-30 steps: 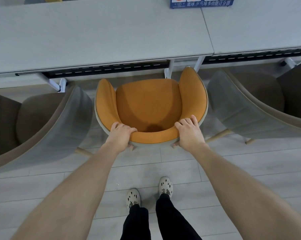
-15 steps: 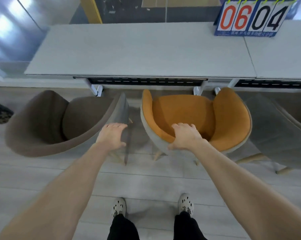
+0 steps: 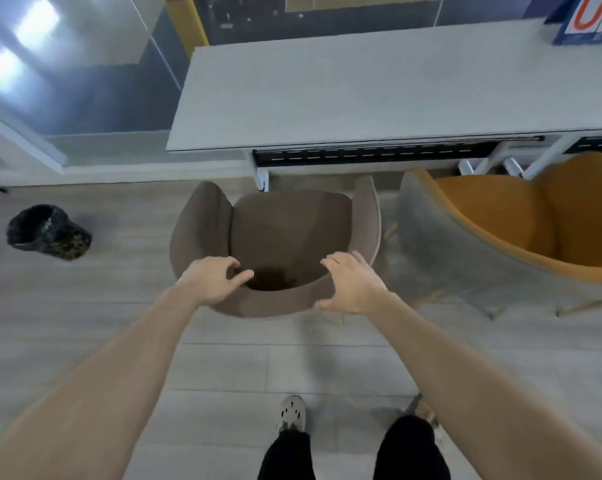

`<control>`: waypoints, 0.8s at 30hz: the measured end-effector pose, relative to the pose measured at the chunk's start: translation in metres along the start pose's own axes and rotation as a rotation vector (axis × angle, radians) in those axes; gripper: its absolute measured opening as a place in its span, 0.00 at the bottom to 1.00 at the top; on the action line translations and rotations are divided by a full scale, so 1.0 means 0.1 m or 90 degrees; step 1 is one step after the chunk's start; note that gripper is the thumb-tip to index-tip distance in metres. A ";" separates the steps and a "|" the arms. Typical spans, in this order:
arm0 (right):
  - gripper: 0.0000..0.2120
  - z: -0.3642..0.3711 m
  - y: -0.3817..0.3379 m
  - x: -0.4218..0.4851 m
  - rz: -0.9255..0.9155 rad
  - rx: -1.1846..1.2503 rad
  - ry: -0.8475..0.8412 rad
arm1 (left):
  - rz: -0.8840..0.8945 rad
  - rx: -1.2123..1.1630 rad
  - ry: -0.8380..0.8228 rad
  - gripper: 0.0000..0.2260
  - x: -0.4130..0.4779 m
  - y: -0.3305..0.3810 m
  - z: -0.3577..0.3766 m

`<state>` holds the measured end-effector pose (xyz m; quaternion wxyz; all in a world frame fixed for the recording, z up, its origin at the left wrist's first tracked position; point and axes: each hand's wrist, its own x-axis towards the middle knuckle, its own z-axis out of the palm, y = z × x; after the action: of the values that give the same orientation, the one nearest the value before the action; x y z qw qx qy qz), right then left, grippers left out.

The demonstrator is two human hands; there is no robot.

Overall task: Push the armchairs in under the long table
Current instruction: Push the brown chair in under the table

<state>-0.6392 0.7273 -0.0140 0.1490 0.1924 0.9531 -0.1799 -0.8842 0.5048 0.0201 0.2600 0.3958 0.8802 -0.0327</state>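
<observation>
Both grips wide: left hand (image 3: 212, 279) and right hand (image 3: 352, 283) over the brown armchair's (image 3: 285, 233) backrest rim

Both hands, left (image 3: 212, 279) and right (image 3: 350, 286), fingers spread, at brown armchair (image 3: 285, 237) backrest; long table (image 3: 355, 95) ahead.

— Anything readable from here?
— Only the scoreboard (image 3: 590, 20) up at one o'clock, on the far right end of the long table (image 3: 344, 95). Big red digits, cut off by the edge; looks like a zero. The small line beneath is too blurred.
</observation>
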 end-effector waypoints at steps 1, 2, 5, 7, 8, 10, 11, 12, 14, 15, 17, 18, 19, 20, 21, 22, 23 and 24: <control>0.52 0.08 -0.14 0.03 0.000 -0.003 -0.001 | -0.004 -0.005 -0.017 0.38 -0.04 -0.17 0.00; 0.53 0.15 -0.27 0.05 -0.002 -0.006 -0.007 | -0.007 -0.004 -0.040 0.42 -0.07 -0.32 0.01; 0.54 0.39 -0.48 0.09 0.011 -0.013 -0.035 | 0.049 0.070 -0.083 0.54 -0.09 -0.64 0.13; 0.51 0.54 -0.51 0.10 0.019 -0.039 -0.024 | 0.112 0.150 -0.109 0.60 -0.04 -0.75 0.29; 0.49 0.60 -0.50 0.11 0.024 -0.048 -0.007 | 0.131 0.167 -0.116 0.61 0.01 -0.76 0.39; 0.45 0.69 -0.49 0.13 0.033 -0.056 0.033 | 0.139 0.168 -0.096 0.59 0.09 -0.74 0.59; 0.44 0.71 -0.48 0.14 0.039 -0.057 0.052 | 0.137 0.155 -0.074 0.55 0.14 -0.73 0.67; 0.43 0.73 -0.47 0.14 0.045 -0.055 0.067 | 0.138 0.140 -0.052 0.51 0.18 -0.73 0.73; 0.41 0.74 -0.45 0.14 0.049 -0.051 0.083 | 0.146 0.120 -0.022 0.45 0.25 -0.76 0.81; 0.41 0.74 -0.45 0.15 0.051 -0.051 0.082 | 0.152 0.114 -0.012 0.44 0.27 -0.79 0.83; 0.40 0.71 -0.45 0.18 0.056 -0.049 0.086 | 0.162 0.109 0.009 0.42 0.32 -0.82 0.82; 0.40 0.70 -0.43 0.21 0.060 -0.047 0.086 | 0.164 0.109 0.016 0.42 0.35 -0.81 0.81; 0.40 0.68 -0.41 0.24 0.062 -0.047 0.085 | 0.162 0.106 0.019 0.41 0.37 -0.79 0.80; 0.40 0.66 -0.38 0.27 0.064 -0.050 0.083 | 0.160 0.100 0.021 0.41 0.39 -0.75 0.79; 0.40 0.65 -0.35 0.29 0.063 -0.052 0.080 | 0.158 0.091 0.025 0.41 0.40 -0.72 0.78; 0.40 0.64 -0.32 0.31 0.063 -0.053 0.077 | 0.156 0.082 0.028 0.41 0.40 -0.70 0.78; 0.40 0.63 -0.30 0.31 0.064 -0.055 0.077 | 0.154 0.076 0.030 0.40 0.40 -0.68 0.78; 0.40 0.62 -0.29 0.32 0.066 -0.059 0.077 | 0.151 0.072 0.031 0.40 0.40 -0.67 0.78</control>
<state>-0.6662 0.6872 -0.0722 0.1092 0.2452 0.9563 -0.1160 -0.9200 0.4655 -0.0765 0.2182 0.5121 0.8297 -0.0417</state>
